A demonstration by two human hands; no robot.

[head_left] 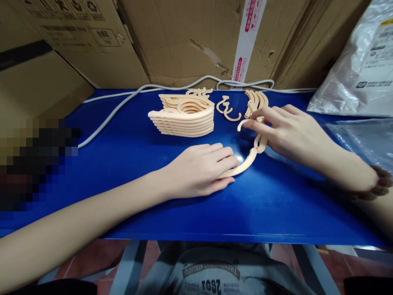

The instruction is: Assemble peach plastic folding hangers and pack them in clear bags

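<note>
A curved beige plastic hanger arm (246, 163) slants over the table between my hands. My left hand (204, 170) is closed around its near end, thumb below and fingers on top. At its far end it meets another beige piece (261, 144), partly under my right hand. My right hand (273, 125) pinches a small beige hanger hook (242, 123), whose curved tip sticks out to the left of the fingers. Just beyond the right hand lie several loose hanger arms (256, 98), partly covered by it. Loose beige hooks (227, 110) rest to their left.
A neat stack of beige folding hangers (184, 119) stands on the blue table (172, 217), with more hooks (199, 92) behind. A white cable (113, 114) runs along the back. Cardboard boxes (181, 45) wall off the rear; plastic bags (359, 78) sit at right.
</note>
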